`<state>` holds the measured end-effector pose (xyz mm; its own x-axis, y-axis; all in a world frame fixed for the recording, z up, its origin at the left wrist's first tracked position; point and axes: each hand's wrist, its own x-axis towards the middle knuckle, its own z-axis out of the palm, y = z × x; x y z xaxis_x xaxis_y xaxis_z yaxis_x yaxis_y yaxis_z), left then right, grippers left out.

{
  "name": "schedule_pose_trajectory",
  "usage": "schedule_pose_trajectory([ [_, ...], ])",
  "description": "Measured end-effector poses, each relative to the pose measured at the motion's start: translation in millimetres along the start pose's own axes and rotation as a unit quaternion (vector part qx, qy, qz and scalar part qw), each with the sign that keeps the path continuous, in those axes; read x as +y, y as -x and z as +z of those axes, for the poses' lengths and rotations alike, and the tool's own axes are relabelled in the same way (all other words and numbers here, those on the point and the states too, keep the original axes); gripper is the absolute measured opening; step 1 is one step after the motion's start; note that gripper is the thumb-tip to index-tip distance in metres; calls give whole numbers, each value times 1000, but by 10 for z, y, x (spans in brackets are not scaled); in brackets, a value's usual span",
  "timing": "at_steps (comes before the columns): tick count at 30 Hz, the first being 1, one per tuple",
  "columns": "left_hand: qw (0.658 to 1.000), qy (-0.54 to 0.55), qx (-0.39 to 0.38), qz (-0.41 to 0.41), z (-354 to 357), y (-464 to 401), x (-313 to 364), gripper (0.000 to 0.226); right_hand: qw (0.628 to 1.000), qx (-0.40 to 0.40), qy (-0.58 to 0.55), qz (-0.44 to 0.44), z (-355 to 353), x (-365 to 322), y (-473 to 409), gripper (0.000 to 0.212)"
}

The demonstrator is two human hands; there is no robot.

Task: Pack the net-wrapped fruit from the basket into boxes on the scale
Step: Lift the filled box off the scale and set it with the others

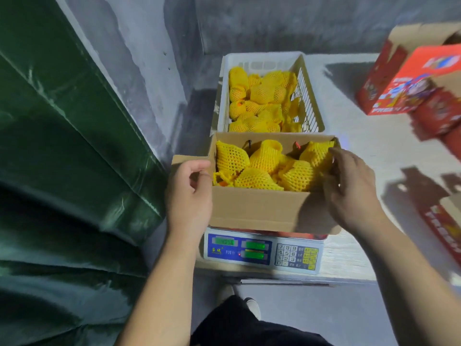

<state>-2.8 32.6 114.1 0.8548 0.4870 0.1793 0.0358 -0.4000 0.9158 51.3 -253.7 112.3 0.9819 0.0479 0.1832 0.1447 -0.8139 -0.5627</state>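
Dim cool light, hard shadows on the table (354, 151), blurred, warped right edge

Both bare forearms reach forward. The left hand (188, 193) sits at the left, fingers loosely curled, thumb up. The right hand (350, 188) sits at the right, fingers bent inward.

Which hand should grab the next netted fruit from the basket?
Probably left. The left hand holds nothing beside the cardboard box; the right hand is on netted fruit inside it. The white basket sits straight behind.
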Motion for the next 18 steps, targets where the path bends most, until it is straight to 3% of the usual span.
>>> schedule_pose_trajectory([
  [3,999,-43,-10,-1,-25,-140,-17,25,990,-72,-111,39,20,72,-36,66],
  [6,992,-81,-80,-51,-50,-262,-61,34,985,-57,-125,101,50,132,-26,72],
  [8,966,-134,-191,-110,-76,-324,-114,45,982,-31,-109,154,65,178,-33,59],
  [11,942,-78,-279,-168,-85,-419,-135,27,973,-39,-118,195,13,217,-111,37],
  [14,933,-89,-316,-146,-88,-551,-112,24,955,-55,-155,248,-38,204,-151,32],
  [18,911,-137,-376,-95,-158,-673,-72,30,962,-39,-139,232,-95,86,-46,32],
])
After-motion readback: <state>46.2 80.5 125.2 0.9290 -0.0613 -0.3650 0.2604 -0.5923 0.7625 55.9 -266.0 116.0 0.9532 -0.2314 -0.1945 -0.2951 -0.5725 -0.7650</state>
